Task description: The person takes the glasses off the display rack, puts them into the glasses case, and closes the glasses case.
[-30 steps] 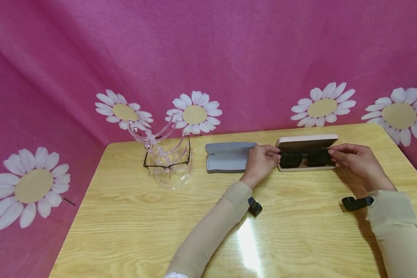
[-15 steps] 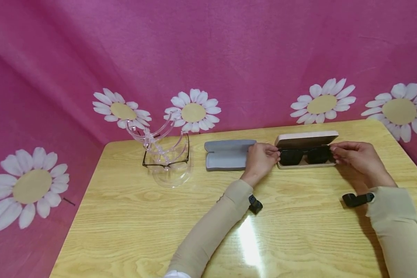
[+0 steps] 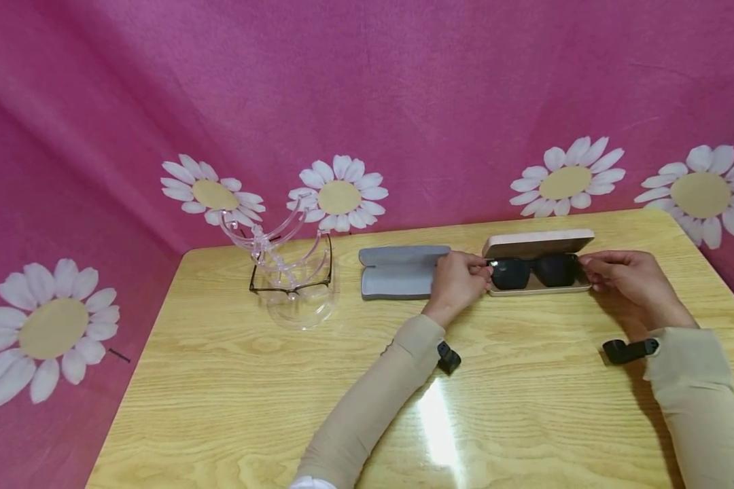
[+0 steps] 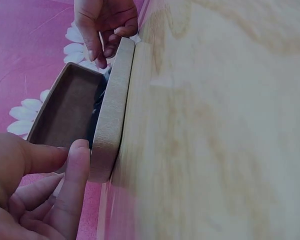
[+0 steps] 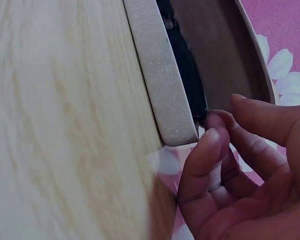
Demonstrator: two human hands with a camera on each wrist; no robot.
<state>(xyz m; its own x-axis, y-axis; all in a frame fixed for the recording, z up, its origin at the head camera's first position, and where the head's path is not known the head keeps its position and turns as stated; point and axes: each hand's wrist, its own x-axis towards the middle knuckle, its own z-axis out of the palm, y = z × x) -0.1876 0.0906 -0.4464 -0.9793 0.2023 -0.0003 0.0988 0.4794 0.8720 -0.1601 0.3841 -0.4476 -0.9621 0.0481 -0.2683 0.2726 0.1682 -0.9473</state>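
A pair of dark sunglasses (image 3: 555,270) lies lengthwise in the open beige glasses case (image 3: 541,246) at the table's back right. My left hand (image 3: 454,285) pinches their left end between thumb and index finger, right at the case's corner. At the opposite end, my right hand (image 3: 633,280) holds the other corner of the frame with its fingertips. In the left wrist view, the brown-lined lid (image 4: 65,107) leans back behind the sunglasses. The right wrist view shows the dark lens (image 5: 187,70) just inside the case's front wall (image 5: 157,75). The temples are hidden.
Next to my left hand lies an open grey glasses case (image 3: 397,280), partly covered by it. Farther left, a clear plastic stand (image 3: 269,248) carries dark-framed eyeglasses (image 3: 293,291). A pink curtain with daisies (image 3: 434,115) hangs behind the wooden table (image 3: 220,394).
The sunglasses have tilted slightly between my hands, and their lenses now face more upward with a glint at the left corner. Both hands keep their places; the head view has shifted a little.
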